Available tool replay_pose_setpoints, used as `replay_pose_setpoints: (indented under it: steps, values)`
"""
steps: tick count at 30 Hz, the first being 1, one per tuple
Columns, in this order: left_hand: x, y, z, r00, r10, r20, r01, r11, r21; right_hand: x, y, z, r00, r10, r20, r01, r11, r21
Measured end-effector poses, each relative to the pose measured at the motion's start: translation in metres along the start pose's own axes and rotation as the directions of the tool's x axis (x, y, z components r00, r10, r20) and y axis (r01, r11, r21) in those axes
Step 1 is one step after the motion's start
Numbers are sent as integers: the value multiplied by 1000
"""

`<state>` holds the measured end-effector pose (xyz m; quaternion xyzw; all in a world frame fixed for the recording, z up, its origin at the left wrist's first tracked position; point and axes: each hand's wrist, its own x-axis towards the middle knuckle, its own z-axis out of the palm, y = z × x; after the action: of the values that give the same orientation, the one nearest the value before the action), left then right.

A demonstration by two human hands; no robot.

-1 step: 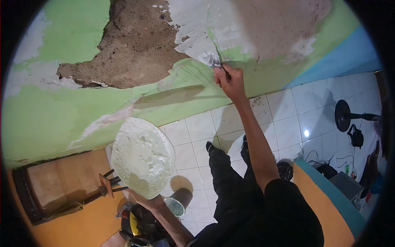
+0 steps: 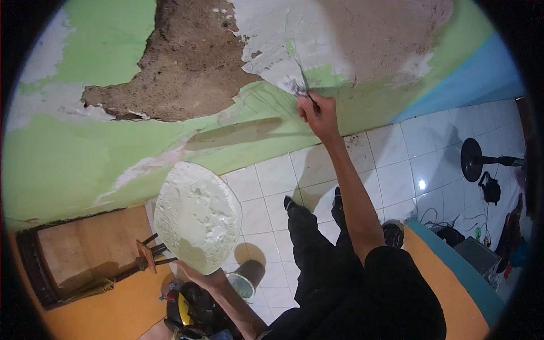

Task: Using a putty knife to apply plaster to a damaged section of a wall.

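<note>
White paste (image 2: 198,212), tray (image 2: 238,229) in left hand (image 2: 199,276), scraper (image 2: 297,86) in right hand (image 2: 322,116)

Moderate, uneven light; small glare spot (image 2: 422,184) on floor tiles (image 2: 270,213) at right. Distinct elongated shadow (image 2: 235,134) across green wall (image 2: 85,161). Fisheye bends edges, corners black.
</note>
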<state>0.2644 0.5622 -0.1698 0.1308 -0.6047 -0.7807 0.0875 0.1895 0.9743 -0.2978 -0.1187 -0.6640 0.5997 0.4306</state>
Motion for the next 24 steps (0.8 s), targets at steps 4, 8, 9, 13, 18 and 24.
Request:
replay_pose_setpoints:
  steps: [4,8,9,13,18,24]
  values:
    - [-17,18,-13,999,-30,14,30,999,-45,-44,1,-22,994,108,17,-108,994,-25]
    - [-31,29,-17,1000,-8,-8,8,1000,-25,-46,-42,-26,998,59,35,-57,997,-55]
    - [-33,30,-18,1000,-11,-16,11,1000,-18,-43,-55,-22,998,-29,54,31,998,-54]
    - [-33,24,-24,1000,11,9,-11,1000,1,-12,-87,-10,990,-42,138,62,988,-142]
    - [-27,17,-18,998,-20,63,22,999,-35,-34,-42,-21,998,-63,6,63,981,-185]
    - [-33,25,-12,996,-80,48,85,991,-100,-84,-76,-34,971,229,66,-223,971,-88]
